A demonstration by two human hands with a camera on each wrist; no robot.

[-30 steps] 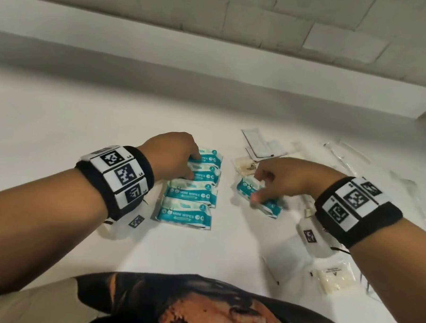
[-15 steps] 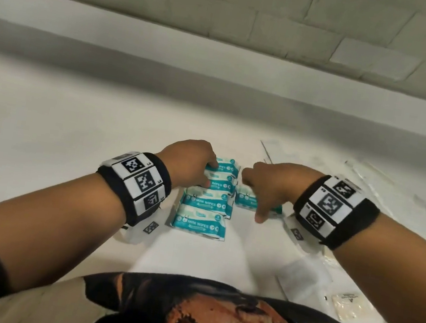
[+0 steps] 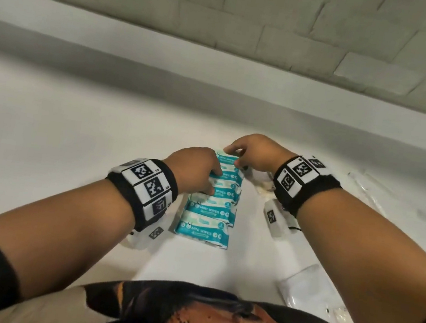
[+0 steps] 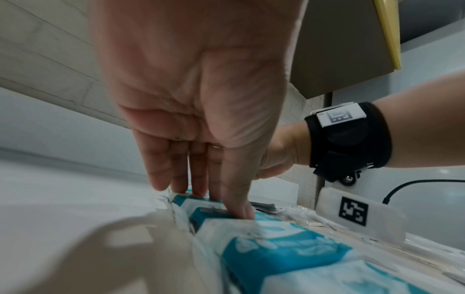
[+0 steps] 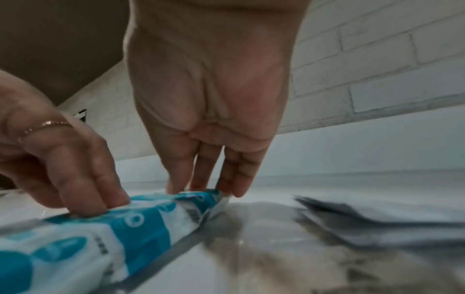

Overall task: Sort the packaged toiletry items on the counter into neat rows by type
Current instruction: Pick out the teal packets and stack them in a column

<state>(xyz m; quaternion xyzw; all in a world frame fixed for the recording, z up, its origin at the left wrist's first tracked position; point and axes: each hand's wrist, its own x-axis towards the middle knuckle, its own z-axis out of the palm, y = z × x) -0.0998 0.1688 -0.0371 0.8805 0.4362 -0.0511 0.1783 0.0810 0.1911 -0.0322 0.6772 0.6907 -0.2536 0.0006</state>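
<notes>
Several teal-and-white mini wipes packs (image 3: 203,229) lie in a column on the white counter (image 3: 68,152). At its far end my right hand (image 3: 235,156) pinches one more mini wipes pack (image 3: 227,159) between thumb and fingers. In the right wrist view the right hand's fingertips (image 5: 173,189) sit on the far end of that pack (image 5: 156,210). My left hand (image 3: 199,170) rests straight fingers on the column's left side. The left wrist view shows those fingers (image 4: 201,187) and the thumb pressing down on the packs (image 4: 276,252).
Clear sachets (image 3: 264,183) lie just right of the column, under my right wrist. A white flat packet (image 3: 303,287) sits near the front right edge. Flat pale packets (image 5: 377,214) lie right of the held pack. A tiled wall (image 3: 228,24) backs the counter.
My right hand has carried its wipes pack from the right of the column up to the column's far end. The left hand stayed on the column.
</notes>
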